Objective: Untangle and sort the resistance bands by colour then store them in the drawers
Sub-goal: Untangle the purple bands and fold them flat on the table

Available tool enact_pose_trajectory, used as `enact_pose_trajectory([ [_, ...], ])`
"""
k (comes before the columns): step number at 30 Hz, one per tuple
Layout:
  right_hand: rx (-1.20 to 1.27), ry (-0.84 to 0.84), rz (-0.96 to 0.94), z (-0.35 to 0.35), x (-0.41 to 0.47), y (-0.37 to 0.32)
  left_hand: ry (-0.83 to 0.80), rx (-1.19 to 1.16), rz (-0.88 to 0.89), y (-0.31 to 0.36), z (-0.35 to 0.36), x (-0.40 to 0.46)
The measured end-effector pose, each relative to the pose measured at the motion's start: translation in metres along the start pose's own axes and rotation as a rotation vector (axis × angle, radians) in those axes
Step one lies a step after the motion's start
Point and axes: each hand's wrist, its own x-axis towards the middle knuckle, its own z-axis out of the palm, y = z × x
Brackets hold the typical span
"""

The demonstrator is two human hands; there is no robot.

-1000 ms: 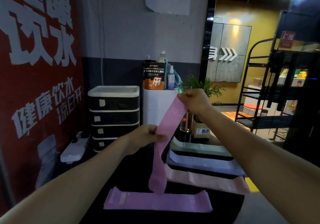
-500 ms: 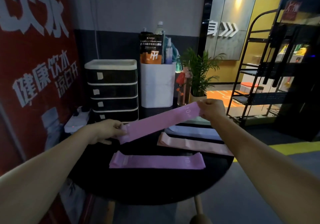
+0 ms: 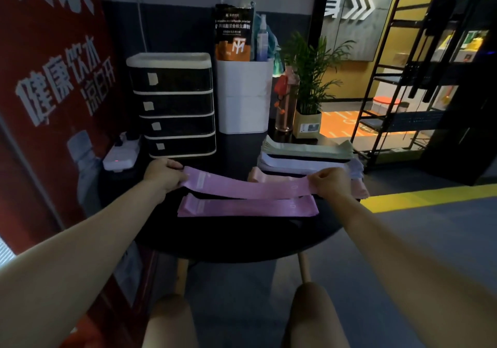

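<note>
Both hands pinch the pink band [image 3: 250, 186], left hand [image 3: 164, 174] and right hand [image 3: 329, 182] at its ends, stretched flat just above the purple band [image 3: 247, 206] on the bench [image 3: 242, 240]. Best lowered level, edges aligned.
</note>
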Motion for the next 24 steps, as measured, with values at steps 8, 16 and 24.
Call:
enact_pose_trajectory([
  [8, -0.230, 0.010, -0.017, 0.009, -0.017, 0.024, -0.031, 0.383, 0.158, -0.023, 0.008, -0.018],
  [16, -0.333, 0.024, -0.014, 0.017, -0.021, 0.032, -0.002, 0.475, 0.219, -0.045, 0.008, -0.025],
  [24, -0.424, 0.012, -0.058, 0.027, -0.020, 0.034, -0.029, 0.358, 0.221, -0.067, 0.009, -0.017],
])
